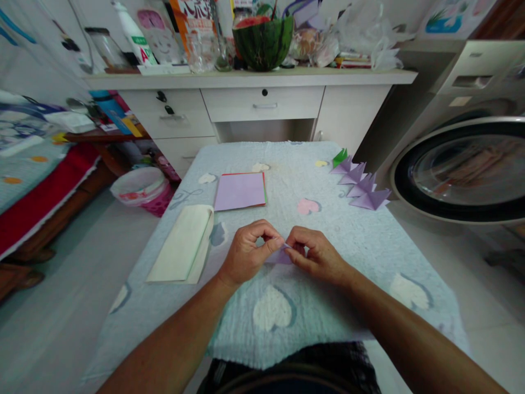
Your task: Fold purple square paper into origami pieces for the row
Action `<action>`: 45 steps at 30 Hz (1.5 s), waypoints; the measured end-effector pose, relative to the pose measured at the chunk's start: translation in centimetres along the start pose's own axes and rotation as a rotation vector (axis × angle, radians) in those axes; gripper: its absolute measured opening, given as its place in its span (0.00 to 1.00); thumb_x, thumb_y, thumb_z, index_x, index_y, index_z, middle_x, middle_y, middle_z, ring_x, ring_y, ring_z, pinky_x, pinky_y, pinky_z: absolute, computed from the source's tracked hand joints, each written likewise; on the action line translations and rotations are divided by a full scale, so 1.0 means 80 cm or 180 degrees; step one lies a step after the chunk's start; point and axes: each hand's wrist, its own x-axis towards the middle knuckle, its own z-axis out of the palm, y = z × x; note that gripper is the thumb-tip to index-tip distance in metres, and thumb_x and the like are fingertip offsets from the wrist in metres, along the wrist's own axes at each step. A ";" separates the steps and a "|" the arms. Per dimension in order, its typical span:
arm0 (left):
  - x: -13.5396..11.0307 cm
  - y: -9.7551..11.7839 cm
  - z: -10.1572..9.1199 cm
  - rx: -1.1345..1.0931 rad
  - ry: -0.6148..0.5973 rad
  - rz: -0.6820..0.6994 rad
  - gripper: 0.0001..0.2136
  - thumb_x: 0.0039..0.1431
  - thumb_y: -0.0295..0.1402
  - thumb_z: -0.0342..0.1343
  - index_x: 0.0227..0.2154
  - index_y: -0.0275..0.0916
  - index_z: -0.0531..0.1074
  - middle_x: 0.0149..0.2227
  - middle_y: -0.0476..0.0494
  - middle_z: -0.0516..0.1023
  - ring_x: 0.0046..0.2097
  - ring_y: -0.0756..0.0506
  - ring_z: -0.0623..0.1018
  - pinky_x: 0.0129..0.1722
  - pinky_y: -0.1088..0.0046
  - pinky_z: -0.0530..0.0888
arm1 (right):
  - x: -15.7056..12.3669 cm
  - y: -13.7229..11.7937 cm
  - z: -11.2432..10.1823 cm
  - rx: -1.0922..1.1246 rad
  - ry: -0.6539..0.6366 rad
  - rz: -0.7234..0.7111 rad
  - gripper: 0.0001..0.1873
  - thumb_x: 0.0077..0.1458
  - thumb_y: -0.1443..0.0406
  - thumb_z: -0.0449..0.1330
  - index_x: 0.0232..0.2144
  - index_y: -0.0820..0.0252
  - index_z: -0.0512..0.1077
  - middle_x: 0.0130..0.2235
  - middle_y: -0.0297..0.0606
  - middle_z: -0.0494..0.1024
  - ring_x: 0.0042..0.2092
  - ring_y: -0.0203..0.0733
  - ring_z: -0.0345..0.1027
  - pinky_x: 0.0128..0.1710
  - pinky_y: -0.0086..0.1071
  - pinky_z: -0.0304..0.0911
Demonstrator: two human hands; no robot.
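A small folded piece of purple paper (280, 256) is pinched between my two hands, just above the cloth-covered table. My left hand (251, 249) grips its left side with thumb and forefinger. On the right, my right hand (315, 253) pinches the other side, fingertips almost meeting those of the left. Both hands hide much of the paper, so its full shape cannot be made out. Beyond them lies a stack of square coloured paper (240, 191), purple on top. Several folded purple paper pieces (361, 183) stand in a row at the far right, with a green one (340, 158) behind.
A folded cream-coloured sheet (180, 246) lies left of my hands on the heart-patterned tablecloth (328, 306). Behind the table stands a white drawer cabinet (262, 104) bearing a cut watermelon (263, 46). A washing machine (459, 137) is at right, a pink bin (143, 189) at left.
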 end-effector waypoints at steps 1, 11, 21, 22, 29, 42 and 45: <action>0.000 0.000 0.000 -0.0026 0.0006 -0.0041 0.08 0.58 0.33 0.60 0.25 0.37 0.73 0.26 0.49 0.72 0.31 0.49 0.71 0.34 0.73 0.67 | 0.000 0.000 0.000 -0.0004 0.0010 -0.0001 0.05 0.56 0.69 0.56 0.28 0.59 0.66 0.27 0.29 0.65 0.28 0.32 0.59 0.29 0.28 0.56; -0.001 -0.003 -0.005 -0.0533 -0.0133 -0.0272 0.19 0.62 0.48 0.50 0.40 0.36 0.74 0.36 0.42 0.76 0.40 0.44 0.74 0.42 0.69 0.69 | -0.001 0.002 0.000 0.0005 -0.0022 0.0240 0.04 0.54 0.70 0.56 0.28 0.58 0.66 0.25 0.30 0.66 0.26 0.32 0.59 0.27 0.28 0.55; 0.005 0.004 0.005 0.0495 -0.0113 -0.0200 0.09 0.57 0.33 0.59 0.23 0.37 0.73 0.25 0.49 0.73 0.30 0.50 0.72 0.33 0.74 0.67 | 0.002 0.002 0.005 0.0094 0.0133 -0.0011 0.06 0.58 0.65 0.56 0.29 0.59 0.67 0.27 0.31 0.65 0.29 0.33 0.59 0.29 0.28 0.56; 0.005 0.004 0.005 0.0484 -0.0101 -0.0166 0.09 0.57 0.33 0.59 0.23 0.37 0.73 0.25 0.49 0.72 0.30 0.50 0.72 0.33 0.74 0.67 | 0.003 0.002 0.005 0.0091 0.0155 -0.0036 0.07 0.59 0.64 0.55 0.29 0.59 0.67 0.27 0.31 0.66 0.29 0.34 0.59 0.30 0.29 0.56; 0.003 -0.008 -0.003 0.0119 0.0429 -0.0236 0.09 0.56 0.35 0.61 0.24 0.37 0.73 0.24 0.51 0.70 0.28 0.51 0.68 0.30 0.76 0.65 | 0.003 0.002 -0.002 0.0059 0.0139 0.0054 0.10 0.61 0.62 0.55 0.28 0.58 0.66 0.26 0.31 0.65 0.28 0.34 0.59 0.30 0.29 0.55; 0.004 -0.009 -0.014 0.0111 0.0656 -0.0185 0.09 0.56 0.35 0.61 0.24 0.38 0.73 0.24 0.52 0.69 0.28 0.52 0.67 0.29 0.76 0.65 | 0.002 0.009 0.002 0.0409 0.0227 0.0430 0.16 0.53 0.56 0.65 0.40 0.58 0.69 0.34 0.34 0.69 0.33 0.35 0.62 0.31 0.29 0.59; 0.003 -0.007 -0.006 0.0161 0.0520 -0.0107 0.09 0.56 0.35 0.61 0.24 0.38 0.72 0.25 0.51 0.69 0.29 0.51 0.68 0.30 0.75 0.65 | 0.006 0.006 0.004 0.0176 0.0216 0.0129 0.11 0.60 0.57 0.58 0.32 0.58 0.70 0.30 0.33 0.68 0.32 0.36 0.62 0.33 0.30 0.58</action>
